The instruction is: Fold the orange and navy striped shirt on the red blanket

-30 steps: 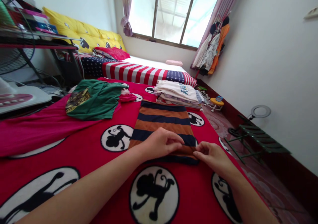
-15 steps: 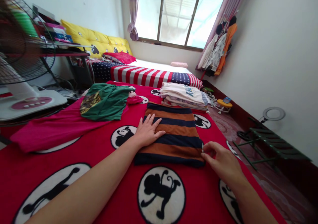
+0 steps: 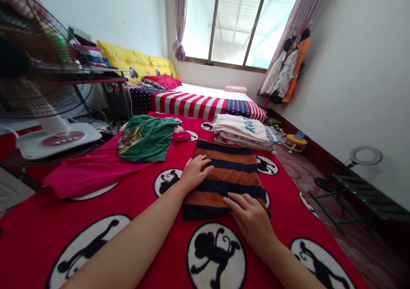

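A folded garment with navy and orange stripes lies flat on the red blanket with its monkey prints. My left hand rests on the garment's left edge, fingers out. Across its near right part lies my right hand, fingers stretched over the cloth and covering the near right corner. Just beyond the striped garment is a stack of folded clothes, a white printed shirt on top. To the left a green shirt lies loosely over a bright pink garment.
A standing fan is at the left, beside a desk. Behind, a bed with a stars-and-stripes cover runs under the window. Right of the blanket are a green folding seat, a ring light and a small yellow stool.
My right hand has moved left from the garment's right edge onto its near part, its fingers going from pinched to stretched out. My left hand stays on the left edge. The camera view has shifted slightly.
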`<state>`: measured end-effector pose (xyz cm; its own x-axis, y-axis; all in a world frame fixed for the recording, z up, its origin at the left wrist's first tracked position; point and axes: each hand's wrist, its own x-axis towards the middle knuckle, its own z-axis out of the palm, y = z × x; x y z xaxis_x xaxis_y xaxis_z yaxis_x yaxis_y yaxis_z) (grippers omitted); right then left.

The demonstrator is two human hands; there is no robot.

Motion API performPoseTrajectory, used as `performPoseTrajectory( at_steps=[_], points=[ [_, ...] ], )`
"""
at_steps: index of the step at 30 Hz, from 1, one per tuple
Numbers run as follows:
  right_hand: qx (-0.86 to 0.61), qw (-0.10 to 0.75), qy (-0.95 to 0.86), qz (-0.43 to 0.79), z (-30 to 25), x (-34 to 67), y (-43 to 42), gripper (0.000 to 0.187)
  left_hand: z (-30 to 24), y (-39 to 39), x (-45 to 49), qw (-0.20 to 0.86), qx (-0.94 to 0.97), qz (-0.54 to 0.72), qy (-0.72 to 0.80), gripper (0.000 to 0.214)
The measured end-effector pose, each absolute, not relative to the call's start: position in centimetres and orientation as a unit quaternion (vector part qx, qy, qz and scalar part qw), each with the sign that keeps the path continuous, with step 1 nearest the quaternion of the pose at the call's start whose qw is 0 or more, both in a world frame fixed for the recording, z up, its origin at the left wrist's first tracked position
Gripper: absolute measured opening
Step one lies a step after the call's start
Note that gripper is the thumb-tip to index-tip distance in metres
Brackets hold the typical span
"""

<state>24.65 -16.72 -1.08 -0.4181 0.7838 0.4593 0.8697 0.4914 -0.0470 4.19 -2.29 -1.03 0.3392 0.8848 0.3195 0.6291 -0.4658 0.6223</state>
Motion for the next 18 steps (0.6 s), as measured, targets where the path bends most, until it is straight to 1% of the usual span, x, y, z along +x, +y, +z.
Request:
performPoseTrajectory(
  at_steps=[3, 6, 9, 11, 13, 16, 18],
  points=[
    [-0.49, 0.238, -0.835, -0.078, -0.9, 25.0, -16.2, 0.031, -0.5, -1.8, 3.3, 0.315, 0.76, 0.391, 0.413, 0.042],
    [-0.543, 0.296, -0.785, -0.031, -0.5, 25.3, -15.1, 0.027, 0.0, -1.5, 2.2, 0.431, 0.715, 0.413, 0.364, 0.044],
    [-0.613, 0.323, -0.721, 0.011, 0.0, 25.4, -13.7, 0.028, 0.1, -1.2, 1.6, 0.494, 0.676, 0.427, 0.341, 0.046],
    [-0.605, 0.302, -0.737, 0.016, 0.4, 25.3, -13.0, 0.029, -0.1, -1.1, 1.6, 0.505, 0.667, 0.437, 0.331, 0.045],
    [-0.554, 0.255, -0.793, -0.004, 0.7, 25.1, -12.7, 0.029, -0.4, -0.9, 1.7, 0.497, 0.668, 0.444, 0.329, 0.044],
    [-0.483, 0.157, -0.861, -0.016, 1.1, 24.9, -12.4, 0.052, -0.6, -0.9, 2.0, 0.483, 0.668, 0.454, 0.338, 0.042],
    [-0.479, 0.133, -0.867, 0.028, 1.8, 24.7, -12.1, 0.052, -0.7, -1.0, 2.0, 0.482, 0.663, 0.46, 0.34, 0.041]
  ],
)
